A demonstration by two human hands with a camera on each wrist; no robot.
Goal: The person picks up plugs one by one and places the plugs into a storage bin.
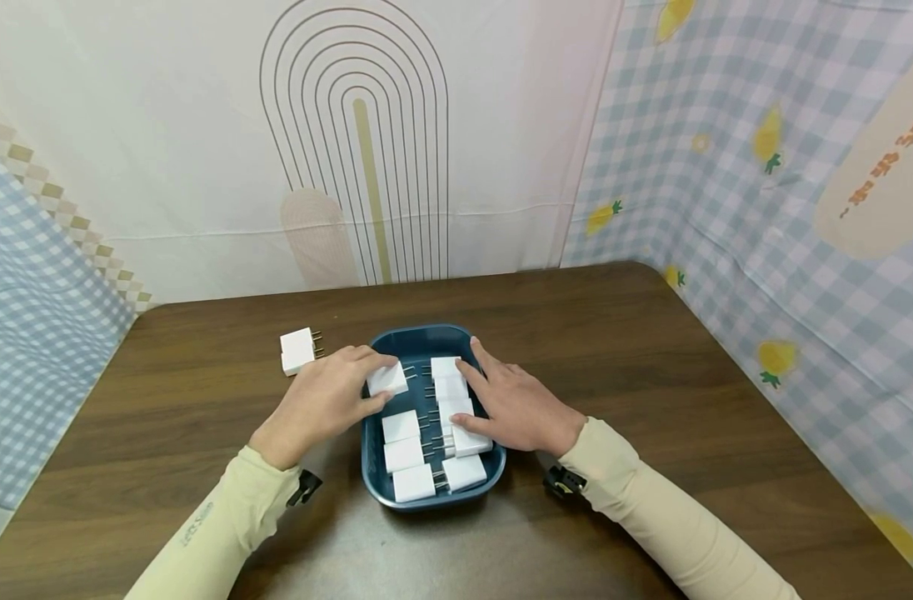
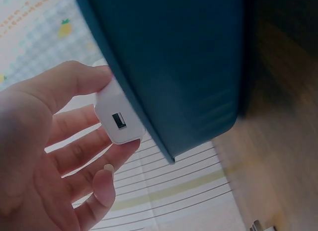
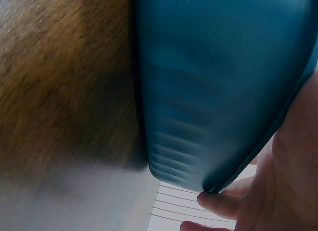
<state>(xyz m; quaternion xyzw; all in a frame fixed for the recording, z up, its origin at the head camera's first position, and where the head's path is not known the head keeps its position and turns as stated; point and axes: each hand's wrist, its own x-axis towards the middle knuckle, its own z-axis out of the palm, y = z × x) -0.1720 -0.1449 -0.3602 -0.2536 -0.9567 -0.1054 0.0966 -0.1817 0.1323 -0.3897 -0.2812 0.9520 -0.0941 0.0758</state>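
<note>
A white USB charger (image 1: 387,379) with metal prongs is pinched between the thumb and fingers of my left hand (image 1: 332,392), at the left rim of a dark blue plastic tub (image 1: 441,503). The left wrist view shows the USB port on the charger's end (image 2: 119,120). Inside the tub lie several more white chargers (image 1: 414,483), prongs facing the middle. My right hand (image 1: 518,407) lies over the tub's right rim, its fingers extended and reaching above the right-hand row. In the right wrist view, fingertips (image 3: 211,198) show beside the rim.
Left of the tub, white chargers (image 1: 297,350) lie together on the brown wooden table (image 1: 651,358), prongs pointing right. A patterned white cloth (image 1: 501,142) hangs behind the table, and checked cloth (image 1: 786,317) hangs along its right side.
</note>
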